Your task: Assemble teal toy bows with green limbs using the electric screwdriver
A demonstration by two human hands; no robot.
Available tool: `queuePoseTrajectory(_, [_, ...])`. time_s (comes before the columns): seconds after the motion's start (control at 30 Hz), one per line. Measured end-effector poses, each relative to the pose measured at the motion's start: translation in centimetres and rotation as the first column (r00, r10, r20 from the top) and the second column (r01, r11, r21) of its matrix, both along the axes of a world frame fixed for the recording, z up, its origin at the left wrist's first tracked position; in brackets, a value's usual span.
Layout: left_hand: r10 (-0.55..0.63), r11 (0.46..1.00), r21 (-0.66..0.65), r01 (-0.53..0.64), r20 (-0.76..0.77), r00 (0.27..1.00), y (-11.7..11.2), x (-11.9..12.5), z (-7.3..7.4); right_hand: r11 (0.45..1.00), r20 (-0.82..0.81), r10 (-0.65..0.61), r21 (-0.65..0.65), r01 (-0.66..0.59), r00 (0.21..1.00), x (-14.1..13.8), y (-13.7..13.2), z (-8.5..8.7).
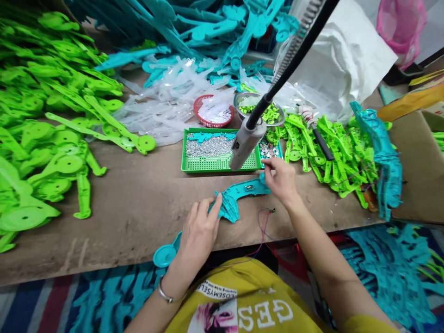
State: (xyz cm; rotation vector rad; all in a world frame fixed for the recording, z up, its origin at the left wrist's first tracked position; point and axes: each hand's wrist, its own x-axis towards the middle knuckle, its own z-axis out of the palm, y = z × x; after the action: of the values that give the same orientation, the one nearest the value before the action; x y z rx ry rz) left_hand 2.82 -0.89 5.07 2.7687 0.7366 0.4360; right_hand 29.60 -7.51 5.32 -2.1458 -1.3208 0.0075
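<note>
A teal plastic toy shell (239,193) lies on the brown worktable (138,203) near its front edge, with thin red and blue wires (264,222) trailing from it. My left hand (199,231) rests on the shell's left part, fingers spread and pressing it down. My right hand (280,178) is at the shell's right end, fingers pinched together on something small I cannot make out. A hanging electric screwdriver (244,143) dangles just above the shell, between my hands.
A green tray (215,164) of small silver screws sits behind the shell. A red basket (212,111) and a metal bowl (258,108) stand farther back. Green plastic parts (52,115) are heaped left and green parts (333,148) right; teal parts (215,27) are piled behind.
</note>
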Motion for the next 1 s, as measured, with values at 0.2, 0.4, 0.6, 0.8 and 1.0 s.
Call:
queuePoseTrajectory(0.2, [0.007,1.0,-0.006,-0.007,-0.021,1.0,-0.1,0.0,0.1,0.985,0.094,0.085,-0.157,-0.069,0.992,5.1,2.8,-2.6])
queuePoseTrajectory(0.4, [0.004,1.0,-0.016,-0.004,-0.024,1.0,-0.1,0.1,0.2,0.995,-0.218,-0.095,0.011,0.1,0.971,2.5,0.7,-0.9])
queuePoseTrajectory(0.6, [-0.007,0.999,-0.034,0.006,-0.021,1.0,-0.1,0.3,0.5,0.99,-0.689,-0.033,0.075,0.117,0.724,-3.9,-2.0,0.5])
queuePoseTrajectory(0.8, [-0.007,0.998,-0.062,0.006,-0.011,1.0,-0.3,0.3,0.7,0.982,-0.676,-0.14,-0.001,0.189,0.724,-5.3,-1.6,-0.7])
queuePoseTrajectory(1.0, [-0.02,0.994,-0.108,0.023,0.032,0.999,-0.3,0.2,0.6,0.981,-0.374,-0.143,0.068,0.181,0.916,-6.4,-1.7,-0.4])
